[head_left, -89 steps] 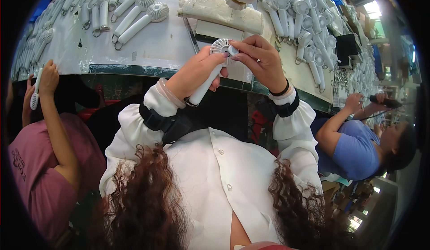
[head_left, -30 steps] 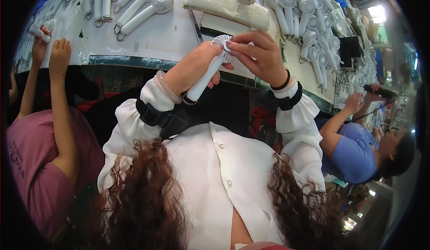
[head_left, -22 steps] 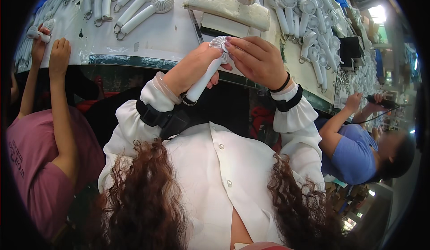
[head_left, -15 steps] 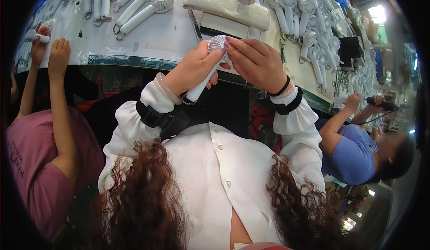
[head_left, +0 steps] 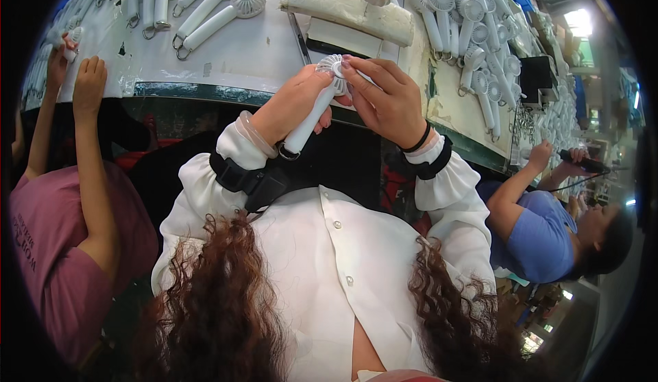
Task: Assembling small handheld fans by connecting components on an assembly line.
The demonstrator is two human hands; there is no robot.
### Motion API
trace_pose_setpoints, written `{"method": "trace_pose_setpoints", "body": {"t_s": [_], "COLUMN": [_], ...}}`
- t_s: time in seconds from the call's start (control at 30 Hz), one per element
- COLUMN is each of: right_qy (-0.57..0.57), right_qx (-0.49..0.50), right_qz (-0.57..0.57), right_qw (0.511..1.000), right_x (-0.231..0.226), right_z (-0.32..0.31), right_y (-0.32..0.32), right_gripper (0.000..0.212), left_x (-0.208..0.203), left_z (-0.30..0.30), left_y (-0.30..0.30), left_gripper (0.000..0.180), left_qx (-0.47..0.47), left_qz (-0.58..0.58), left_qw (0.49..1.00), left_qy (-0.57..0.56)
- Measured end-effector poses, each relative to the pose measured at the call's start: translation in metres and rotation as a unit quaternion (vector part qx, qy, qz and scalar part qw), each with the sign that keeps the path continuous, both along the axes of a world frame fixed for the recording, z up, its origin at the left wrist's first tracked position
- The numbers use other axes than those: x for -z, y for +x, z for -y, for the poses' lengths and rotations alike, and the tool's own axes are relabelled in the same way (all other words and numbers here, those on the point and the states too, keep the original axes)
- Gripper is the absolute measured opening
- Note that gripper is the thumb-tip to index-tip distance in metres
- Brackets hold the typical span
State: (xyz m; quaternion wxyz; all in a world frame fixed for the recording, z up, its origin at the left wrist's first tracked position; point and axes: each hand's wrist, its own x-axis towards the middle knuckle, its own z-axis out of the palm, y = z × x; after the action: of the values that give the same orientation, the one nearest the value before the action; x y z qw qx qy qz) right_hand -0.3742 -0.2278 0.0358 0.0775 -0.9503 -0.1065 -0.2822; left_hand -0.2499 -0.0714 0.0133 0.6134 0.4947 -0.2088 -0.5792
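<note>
We work on the small white plastic handheld fan (head_left: 317,105) just above the workbench edge (head_left: 199,93).

Our left hand (head_left: 291,106) wraps shut around its handle, head tilted to one o'clock; we should keep that grip steady. Our right hand (head_left: 385,98) arches over, fingertips (head_left: 348,64) pinching the round grille, palm half open.

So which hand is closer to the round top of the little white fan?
Right. The right hand has fingertips on the fan head; the left hand grips the handle below.
</note>
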Motion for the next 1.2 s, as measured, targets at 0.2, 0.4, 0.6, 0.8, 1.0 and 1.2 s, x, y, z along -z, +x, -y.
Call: {"method": "trace_pose_setpoints", "body": {"t_s": [0.2, 0.4, 0.6, 0.8, 1.0, 1.2], "right_qy": [-0.039, -0.099, -0.104, -0.125, -0.103, 0.013], "right_qx": [0.000, 0.022, 0.059, 0.037, 0.054, 0.012], "right_qz": [-0.027, -0.022, -0.003, 0.025, 0.009, 0.004], "right_qw": [0.999, 0.995, 0.993, 0.991, 0.993, 1.000], "right_x": [-0.004, -0.007, 0.002, -0.002, 0.001, 0.004], "right_z": [-0.001, -0.007, -0.014, -0.005, -0.011, -0.001], "right_y": [-0.002, -0.004, -0.007, -0.006, -0.010, -0.003], "right_gripper": [0.043, 0.046, 0.048, 0.038, 0.048, 0.032], "left_x": [-0.001, 0.003, 0.015, 0.016, 0.018, 0.022], "left_z": [-0.001, 0.001, 0.004, 0.005, 0.003, 0.005], "left_y": [0.001, -0.001, -0.005, -0.006, -0.006, -0.004], "left_gripper": [0.035, 0.033, 0.036, 0.036, 0.033, 0.032], "left_qx": [0.010, -0.001, -0.051, -0.058, -0.042, -0.041], "left_qz": [0.020, 0.084, 0.174, 0.208, 0.178, 0.124], "left_qw": [1.000, 0.996, 0.982, 0.975, 0.982, 0.989], "left_qy": [-0.002, -0.017, -0.043, -0.052, -0.056, -0.071]}}
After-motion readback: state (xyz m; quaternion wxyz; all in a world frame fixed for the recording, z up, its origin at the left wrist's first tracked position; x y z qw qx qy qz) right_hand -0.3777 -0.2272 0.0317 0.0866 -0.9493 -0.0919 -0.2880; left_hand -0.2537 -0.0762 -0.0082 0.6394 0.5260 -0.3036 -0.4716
